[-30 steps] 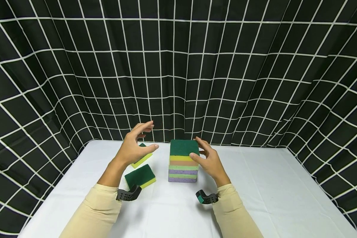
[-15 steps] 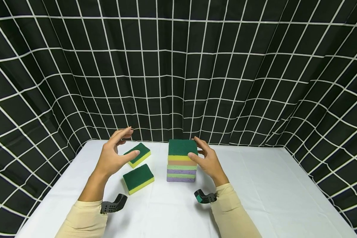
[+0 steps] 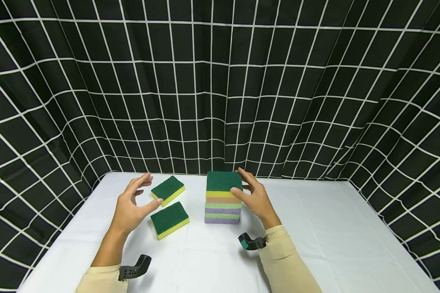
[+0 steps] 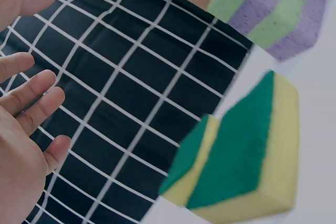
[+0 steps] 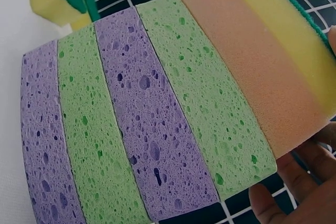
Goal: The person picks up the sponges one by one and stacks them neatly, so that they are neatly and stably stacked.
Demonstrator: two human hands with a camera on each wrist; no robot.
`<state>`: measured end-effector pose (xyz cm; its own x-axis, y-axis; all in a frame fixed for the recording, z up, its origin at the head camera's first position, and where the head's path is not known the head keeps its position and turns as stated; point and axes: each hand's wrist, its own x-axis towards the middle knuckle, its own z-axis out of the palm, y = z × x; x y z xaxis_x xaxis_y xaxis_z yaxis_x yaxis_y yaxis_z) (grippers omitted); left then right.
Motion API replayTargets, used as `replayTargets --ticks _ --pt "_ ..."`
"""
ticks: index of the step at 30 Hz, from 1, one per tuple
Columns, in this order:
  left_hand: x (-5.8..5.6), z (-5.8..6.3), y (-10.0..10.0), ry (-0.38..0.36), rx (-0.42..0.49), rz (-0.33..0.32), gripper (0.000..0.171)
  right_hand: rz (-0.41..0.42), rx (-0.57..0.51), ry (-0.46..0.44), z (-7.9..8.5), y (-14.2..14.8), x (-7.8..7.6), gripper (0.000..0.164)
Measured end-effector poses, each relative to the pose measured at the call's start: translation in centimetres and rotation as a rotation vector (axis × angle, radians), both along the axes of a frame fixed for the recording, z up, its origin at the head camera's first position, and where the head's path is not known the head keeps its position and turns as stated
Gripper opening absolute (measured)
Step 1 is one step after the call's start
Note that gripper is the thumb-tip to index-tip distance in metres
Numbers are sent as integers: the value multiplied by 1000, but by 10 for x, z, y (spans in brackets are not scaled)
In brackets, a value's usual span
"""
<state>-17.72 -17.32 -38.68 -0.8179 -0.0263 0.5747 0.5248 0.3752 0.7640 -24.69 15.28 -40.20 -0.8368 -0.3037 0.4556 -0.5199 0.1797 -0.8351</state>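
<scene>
In the head view my left hand (image 3: 130, 207) is held over the left of the table, fingers apart and holding nothing. Beside it lie two yellow sponges with green scouring tops, a farther sponge (image 3: 168, 189) and a nearer sponge (image 3: 170, 219). The thumb overlaps the farther one's edge in view; contact cannot be told. My right hand (image 3: 258, 199) holds the right end of the sponge stack (image 3: 223, 199) near its top, thumb in front and fingers toward the back. Purple, light green, peach and yellow layers (image 5: 157, 108) show in the right wrist view, with green scouring on top.
A white cloth covers the table (image 3: 315, 232). Behind and at both sides hangs a black curtain (image 3: 220, 101) with white grid lines. Each wrist wears a black strap, the left strap (image 3: 135, 268) and the right strap (image 3: 252, 243).
My left hand has moved left and toward me, away from the stack, uncovering the farther loose sponge. The right hand stays at the stack, and the sponges lie as before.
</scene>
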Motion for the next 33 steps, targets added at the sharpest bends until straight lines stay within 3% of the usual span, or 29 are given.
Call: replayTargets --ticks 7,17,20,26,33 --pt "4 -19 -3 -57 19 35 70 -3 7 5 1 -1 0 65" --pt "2 -37 -4 -144 42 54 68 -11 6 -16 2 -1 2 65" --pt "-3 -50 -8 -187 38 61 69 -11 5 -22 2 0 2 65" --pt "-18 -90 -21 -269 29 45 73 -17 5 -22 2 1 3 65" --pt "-21 -110 -29 -385 -46 9 79 -8 9 -21 1 0 1 66"
